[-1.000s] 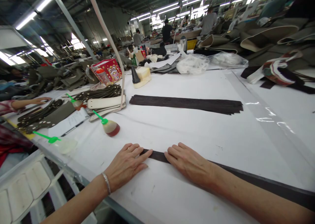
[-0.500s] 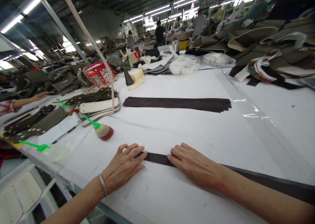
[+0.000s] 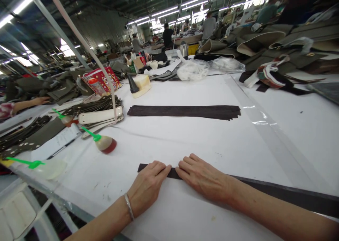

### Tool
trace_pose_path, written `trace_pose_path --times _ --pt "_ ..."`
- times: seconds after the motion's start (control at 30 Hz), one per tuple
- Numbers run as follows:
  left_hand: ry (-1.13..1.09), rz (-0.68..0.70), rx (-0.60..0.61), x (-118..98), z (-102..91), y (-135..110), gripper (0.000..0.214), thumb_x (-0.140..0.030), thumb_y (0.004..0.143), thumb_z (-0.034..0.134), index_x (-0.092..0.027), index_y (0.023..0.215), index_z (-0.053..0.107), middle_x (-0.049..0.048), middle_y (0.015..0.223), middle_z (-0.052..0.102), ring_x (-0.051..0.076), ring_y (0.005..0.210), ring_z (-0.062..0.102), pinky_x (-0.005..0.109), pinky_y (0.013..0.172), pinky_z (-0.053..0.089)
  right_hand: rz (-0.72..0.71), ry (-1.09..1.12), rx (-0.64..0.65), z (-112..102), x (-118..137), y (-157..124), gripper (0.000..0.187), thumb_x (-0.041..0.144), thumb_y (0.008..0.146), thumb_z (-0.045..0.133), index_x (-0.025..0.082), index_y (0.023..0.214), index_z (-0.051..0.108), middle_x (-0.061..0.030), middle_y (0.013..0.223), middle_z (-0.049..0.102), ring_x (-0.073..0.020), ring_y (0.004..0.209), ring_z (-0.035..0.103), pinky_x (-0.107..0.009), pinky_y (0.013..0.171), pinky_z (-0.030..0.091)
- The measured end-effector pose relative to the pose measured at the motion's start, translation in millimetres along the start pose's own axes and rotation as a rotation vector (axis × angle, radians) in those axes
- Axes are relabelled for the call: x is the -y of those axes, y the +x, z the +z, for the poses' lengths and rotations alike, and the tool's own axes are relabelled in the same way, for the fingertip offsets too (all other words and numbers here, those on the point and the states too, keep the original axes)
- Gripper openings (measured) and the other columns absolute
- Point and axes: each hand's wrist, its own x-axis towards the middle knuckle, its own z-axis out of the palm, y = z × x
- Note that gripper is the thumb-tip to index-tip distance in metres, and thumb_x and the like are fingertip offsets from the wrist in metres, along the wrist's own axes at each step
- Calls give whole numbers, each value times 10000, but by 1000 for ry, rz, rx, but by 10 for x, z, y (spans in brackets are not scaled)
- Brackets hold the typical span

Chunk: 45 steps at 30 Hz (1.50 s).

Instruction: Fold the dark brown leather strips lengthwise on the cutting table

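A long dark brown strip lies along the near part of the white table, running off to the right under my right forearm. My left hand, with a bracelet at the wrist, is closed on it close to its left end, which sticks out past the fingers. Just to the right, my right hand has its fingers curled on the same strip, a short piece of it showing between both hands. Beyond them a flat stack of dark strips lies crosswise. The fingertips are partly hidden.
At left stand squeeze bottles with green nozzles, one holding reddish liquid, near a notebook and pale straps. A yellowish block, a plastic bag and the white tabletop lie farther out. Another person's arm reaches in.
My left hand has slid right along the strip, closer to my right hand, and its spread fingers have closed. The strip's left end now shows. The view has shifted slightly.
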Motion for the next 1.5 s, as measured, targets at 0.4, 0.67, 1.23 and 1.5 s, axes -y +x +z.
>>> trace_pose_path --times 0.4,0.67,1.23,1.5 --pt "139 -20 68 -58 52 -10 583 2 844 375 -210 1387 392 76 1014 569 230 927 517 398 850 499 18 10 24 -84 -81 -321 158 64 925 417 124 931 563 -39 814 480 -175 712 403 -323 716 339" --pt "295 -11 139 -194 17 60 715 35 783 405 -269 1426 329 54 988 517 223 877 480 379 819 479 38 13 23 -114 -104 -533 197 59 927 400 106 1025 565 -48 835 486 -179 718 400 -324 725 336" --pt "-81 -90 -57 -517 126 464 350 -45 891 425 -194 1185 542 67 1040 570 214 940 522 418 859 463 258 192 -11 -69 -137 -740 241 25 873 388 142 1002 555 -56 846 530 -196 801 471 -352 798 357" --pt "-174 -21 -44 -432 235 492 303 -59 922 404 -179 1126 594 56 947 595 202 876 535 361 775 511 173 157 -22 -60 -181 -822 215 22 904 408 137 992 567 -37 845 523 -174 754 460 -317 761 368"
